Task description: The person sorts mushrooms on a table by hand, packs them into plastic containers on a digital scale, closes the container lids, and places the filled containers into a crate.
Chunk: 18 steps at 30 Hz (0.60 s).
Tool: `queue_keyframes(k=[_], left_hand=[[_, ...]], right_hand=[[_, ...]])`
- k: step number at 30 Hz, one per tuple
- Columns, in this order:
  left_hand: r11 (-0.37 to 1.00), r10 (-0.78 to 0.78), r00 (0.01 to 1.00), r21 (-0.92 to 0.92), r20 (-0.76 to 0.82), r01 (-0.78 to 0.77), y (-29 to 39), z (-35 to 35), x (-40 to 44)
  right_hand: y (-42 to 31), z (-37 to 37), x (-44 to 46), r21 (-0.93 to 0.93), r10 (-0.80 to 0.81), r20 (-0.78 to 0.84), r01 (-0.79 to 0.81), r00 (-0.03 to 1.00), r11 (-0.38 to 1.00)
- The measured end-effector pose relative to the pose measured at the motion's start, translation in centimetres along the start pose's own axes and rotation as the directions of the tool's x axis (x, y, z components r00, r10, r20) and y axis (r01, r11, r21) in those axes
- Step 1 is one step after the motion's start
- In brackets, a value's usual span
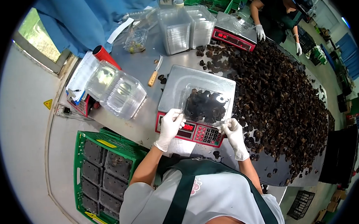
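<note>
A clear plastic container (184,100) filled with dark pieces that look like wood ear mushrooms (205,106) is over the steel pan of a red digital scale (171,78). My left hand (170,129), in a white glove, pinches the container's near left corner. At its near right corner, my gloved right hand (234,138) has thumb and fingers closed on the rim. Whether the container rests fully on the pan, I cannot tell. Between my hands the scale's red display and keypad show.
A large heap of dark mushrooms (282,104) covers the table's right side. Stacked clear containers (174,31) stand at the back, more (121,92) lie left near a knife (155,71). A green crate (79,174) holds packed boxes. A co-worker (279,17) in white gloves stands beyond a second scale (234,39).
</note>
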<state>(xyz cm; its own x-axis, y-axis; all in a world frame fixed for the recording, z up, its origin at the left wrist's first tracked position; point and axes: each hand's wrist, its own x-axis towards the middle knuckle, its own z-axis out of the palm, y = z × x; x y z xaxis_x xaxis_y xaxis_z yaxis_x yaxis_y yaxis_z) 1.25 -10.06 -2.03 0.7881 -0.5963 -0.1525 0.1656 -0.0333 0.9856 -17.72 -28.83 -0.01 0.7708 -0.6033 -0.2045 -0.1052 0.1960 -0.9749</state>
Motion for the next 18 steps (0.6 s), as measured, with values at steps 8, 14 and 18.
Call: queue_keyframes(k=[8,14,18], left_hand=[[0.914,0.252,0.923,0.243,0.289,-0.325,1.4,-2.5,-1.5],[0.457,0.719,0.640,0.510,0.272,-0.729,5.8,-1.1,-2.8],[0.430,0.760,0.602,0.507,0.244,-0.747,5.2,-1.5,-2.9]], right_hand=[[-1.2,-2.1,-1.4,-0.670,-0.567,0.211,0.540,0.796,0.509],[-3.9,-0.9,-0.4,-0.707,-0.808,0.310,0.690,0.500,0.156],[-4.2,-0.8,-0.6,-0.724,-0.810,0.333,0.681,0.483,0.109]])
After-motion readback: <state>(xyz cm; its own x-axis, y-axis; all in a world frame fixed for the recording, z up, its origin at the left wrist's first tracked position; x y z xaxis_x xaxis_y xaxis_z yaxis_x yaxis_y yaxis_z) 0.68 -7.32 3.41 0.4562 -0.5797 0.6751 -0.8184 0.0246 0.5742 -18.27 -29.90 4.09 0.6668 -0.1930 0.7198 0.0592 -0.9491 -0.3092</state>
